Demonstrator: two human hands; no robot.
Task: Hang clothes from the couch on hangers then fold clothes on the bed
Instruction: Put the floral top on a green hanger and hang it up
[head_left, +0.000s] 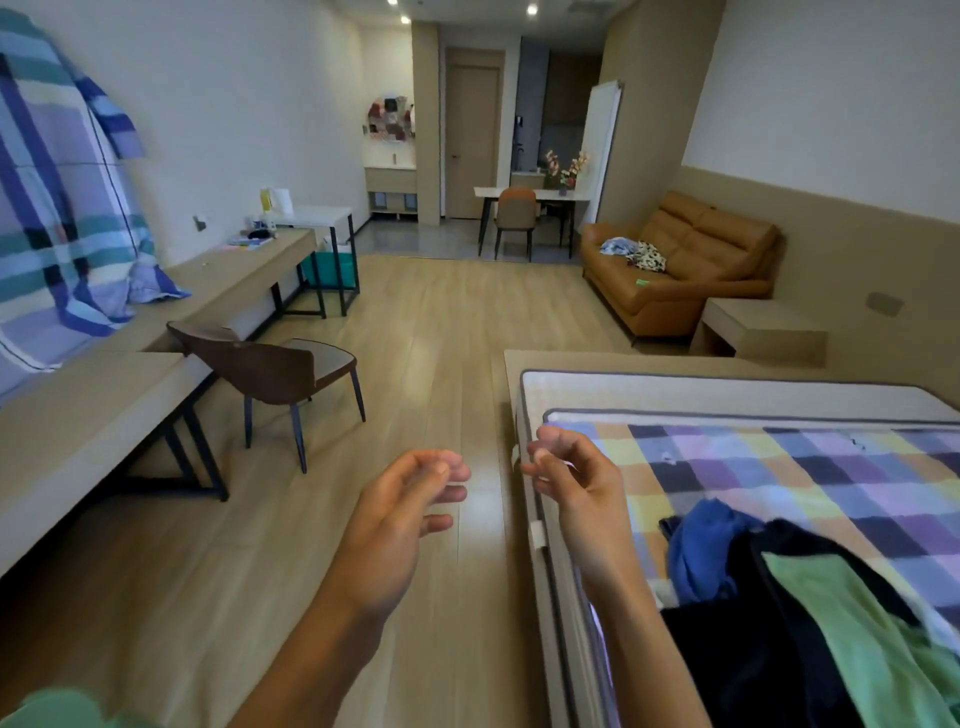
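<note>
1. Head view, the grips: my left grip (400, 519) and right grip (576, 488) hang in front of me with fingers loosely curled. Both are released and carry nothing. The left is over the wooden floor, the right over the near edge of the bed with the pastel checked sheet (810, 467).
2. The tan leather couch (696, 280) stands well apart from me by the right wall. On its seat lie 2 garments, touching: a crumpled light blue garment (615, 245) and a black-and-cream patterned garment (648, 256).
3. I see no hangers anywhere, so I could fetch the clothes and have nothing to hang them on.
4. A heap of a blue garment (701, 551), a dark navy garment (748, 639) and a green garment (857, 649) lies just beside my right grip. Its closeness could tempt me into folding first, out of order.
5. The brown chair (270, 374) juts into the floor, so I might clip it on the way across.
6. A small green object (642, 282), too small to identify, sits near the couch clothes. A careless scoop could carry it along.
</note>
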